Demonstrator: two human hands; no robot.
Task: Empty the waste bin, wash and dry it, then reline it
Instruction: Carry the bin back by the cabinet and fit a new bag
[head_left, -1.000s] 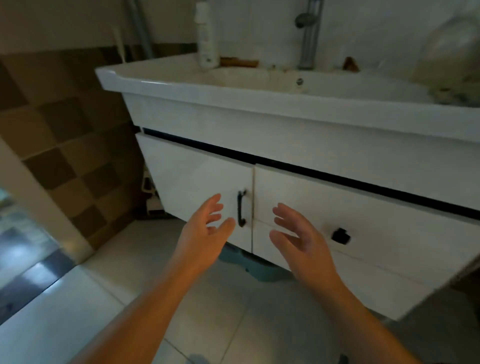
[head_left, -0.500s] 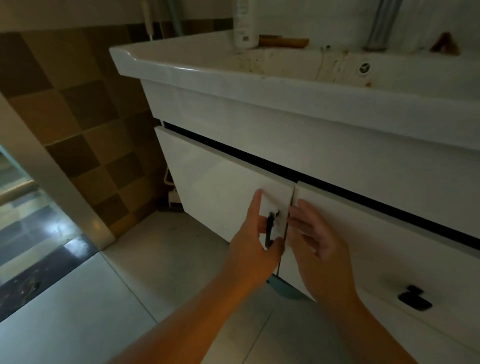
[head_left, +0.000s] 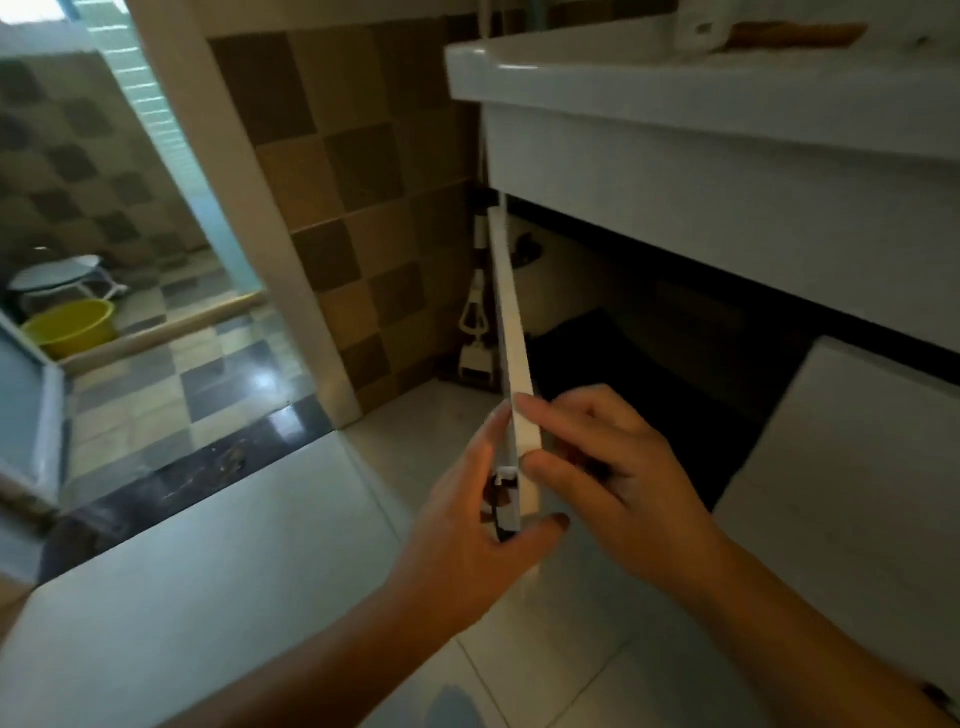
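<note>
Fingers: my left hand (head_left: 470, 525) grips the lower edge of the white flat-panel cabinet door (head_left: 511, 332), thumb under its corner and fingers (head_left: 493, 441) pressed along the outer face by the black handle (head_left: 498, 499); my right hand (head_left: 613, 467) has its fingertips (head_left: 530, 405) laid on the door's inner face, loosely spread, clamped on nothing.

Waste bin: not in sight; I cannot tell whether it stands in the dark cabinet opening (head_left: 649, 374) beyond my right hand, where I make out only blackness and a dark mass on the floor of it.

Bin versus fingers: if it is inside, it lies past my right fingertips, deeper and lower, well apart from both hands.

Risk, door: I judge the panel could swing into the white mop-like tool (head_left: 475, 332) leaning just beside the hinge side against the brown checkered tile wall (head_left: 353, 208).

Risk, reach: groping blind into the dark could tip whatever is stored there.

Risk, head: the white ceramic washbasin (head_left: 675, 73) overhangs the opening; leaning in could knock me against its rim.

Risk, footing: the pale glossy floor tiles (head_left: 260, 571) look slippery.
</note>
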